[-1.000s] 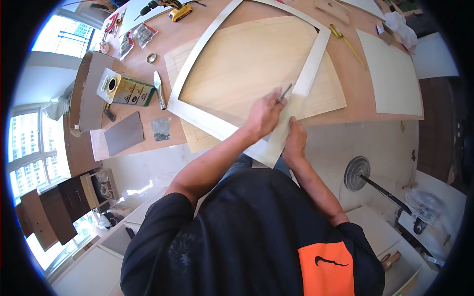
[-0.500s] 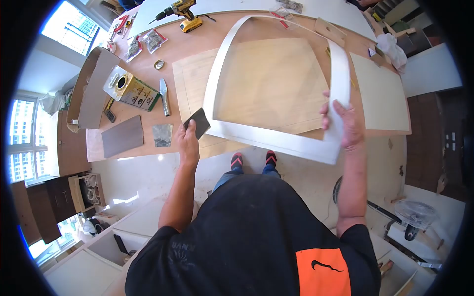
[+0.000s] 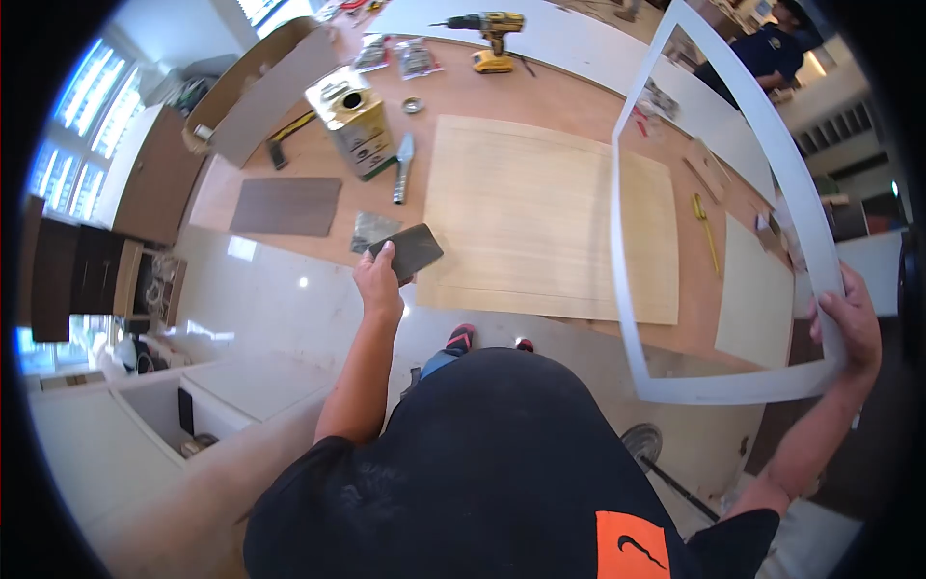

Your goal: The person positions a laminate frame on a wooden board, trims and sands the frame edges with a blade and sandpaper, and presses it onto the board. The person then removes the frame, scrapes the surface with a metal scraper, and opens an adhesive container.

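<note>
At the table's front edge, my left hand (image 3: 379, 280) grips a dark flat rectangular piece (image 3: 417, 253), thumb on top. My right hand (image 3: 851, 314) is closed around the right side of a white frame (image 3: 733, 394), held up and tilted at the right. Part of the frame's opening lies in front of the right end of a pale wooden panel (image 3: 540, 222), which rests on the table. A small grey square sheet (image 3: 372, 232) lies just behind my left hand. Near it are a brown sheet (image 3: 285, 206) and a putty knife (image 3: 402, 172).
A metal can (image 3: 359, 125), a cardboard box (image 3: 265, 96) and a yellow drill (image 3: 494, 43) stand on the table (image 3: 569, 96). A tape measure (image 3: 702, 214) and a white board (image 3: 750, 289) lie at the right. Another person (image 3: 769, 53) is at the back right. A fan stands below.
The white frame has been lifted off the panel and carried right by my right hand. My left hand let go of the frame and now holds the dark piece. The view has turned.
</note>
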`<state>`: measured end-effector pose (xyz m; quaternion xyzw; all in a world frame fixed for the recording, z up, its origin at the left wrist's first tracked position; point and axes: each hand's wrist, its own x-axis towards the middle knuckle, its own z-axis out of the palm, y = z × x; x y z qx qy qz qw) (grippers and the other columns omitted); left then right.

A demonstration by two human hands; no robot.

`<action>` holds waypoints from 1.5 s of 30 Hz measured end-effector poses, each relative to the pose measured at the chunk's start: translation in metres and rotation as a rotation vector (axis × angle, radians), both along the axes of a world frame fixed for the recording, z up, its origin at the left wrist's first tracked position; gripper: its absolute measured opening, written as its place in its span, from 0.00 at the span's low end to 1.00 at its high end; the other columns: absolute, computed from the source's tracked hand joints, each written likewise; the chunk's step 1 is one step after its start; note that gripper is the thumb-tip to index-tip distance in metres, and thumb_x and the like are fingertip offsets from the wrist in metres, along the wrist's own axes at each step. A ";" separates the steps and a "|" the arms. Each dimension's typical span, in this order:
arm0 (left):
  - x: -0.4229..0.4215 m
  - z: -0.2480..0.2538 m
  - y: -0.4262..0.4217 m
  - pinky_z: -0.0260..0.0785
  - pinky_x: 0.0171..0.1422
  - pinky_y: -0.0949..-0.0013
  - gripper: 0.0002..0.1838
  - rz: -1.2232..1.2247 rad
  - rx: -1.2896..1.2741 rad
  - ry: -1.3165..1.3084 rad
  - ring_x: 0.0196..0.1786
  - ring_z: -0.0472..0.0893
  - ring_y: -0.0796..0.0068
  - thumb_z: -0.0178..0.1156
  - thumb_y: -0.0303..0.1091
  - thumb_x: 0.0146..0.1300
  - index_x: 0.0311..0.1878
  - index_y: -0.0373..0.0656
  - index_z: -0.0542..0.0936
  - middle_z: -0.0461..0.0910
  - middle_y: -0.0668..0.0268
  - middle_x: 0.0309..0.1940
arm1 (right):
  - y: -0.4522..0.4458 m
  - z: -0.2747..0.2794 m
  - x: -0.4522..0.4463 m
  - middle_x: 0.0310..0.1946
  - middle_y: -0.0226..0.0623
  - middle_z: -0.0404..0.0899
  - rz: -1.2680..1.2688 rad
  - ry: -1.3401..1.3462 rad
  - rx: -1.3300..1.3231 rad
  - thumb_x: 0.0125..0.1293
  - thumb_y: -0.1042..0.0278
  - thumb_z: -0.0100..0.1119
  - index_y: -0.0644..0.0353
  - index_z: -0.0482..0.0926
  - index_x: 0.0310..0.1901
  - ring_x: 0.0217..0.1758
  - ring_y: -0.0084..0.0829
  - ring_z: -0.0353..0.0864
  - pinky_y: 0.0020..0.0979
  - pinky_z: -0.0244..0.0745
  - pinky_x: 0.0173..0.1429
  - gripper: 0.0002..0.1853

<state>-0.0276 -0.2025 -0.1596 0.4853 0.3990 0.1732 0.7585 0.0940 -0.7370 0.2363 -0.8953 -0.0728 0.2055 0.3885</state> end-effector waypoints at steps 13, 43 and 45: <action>0.058 -0.054 0.173 0.73 0.50 0.45 0.19 0.321 -0.422 -0.081 0.41 0.83 0.57 0.52 0.42 0.72 0.60 0.44 0.68 0.79 0.51 0.47 | -0.003 0.040 -0.004 0.24 0.32 0.79 -0.107 -0.130 -0.137 0.76 0.52 0.53 0.64 0.72 0.60 0.18 0.17 0.76 0.17 0.68 0.20 0.23; 0.070 -0.038 -0.013 0.72 0.62 0.53 0.42 -0.487 0.958 0.760 0.58 0.80 0.42 0.74 0.47 0.46 0.60 0.28 0.72 0.79 0.39 0.54 | 0.012 -0.192 0.285 0.47 0.49 0.82 0.244 -1.017 -0.490 0.59 0.60 0.68 0.58 0.81 0.55 0.50 0.51 0.81 0.40 0.75 0.58 0.23; 0.077 -0.058 -0.013 0.73 0.62 0.53 0.41 -0.475 0.966 0.807 0.58 0.80 0.43 0.75 0.49 0.46 0.58 0.29 0.73 0.79 0.39 0.55 | 0.002 -0.266 0.281 0.55 0.49 0.80 0.112 -0.858 -0.369 0.60 0.57 0.67 0.56 0.80 0.60 0.58 0.49 0.79 0.40 0.73 0.64 0.26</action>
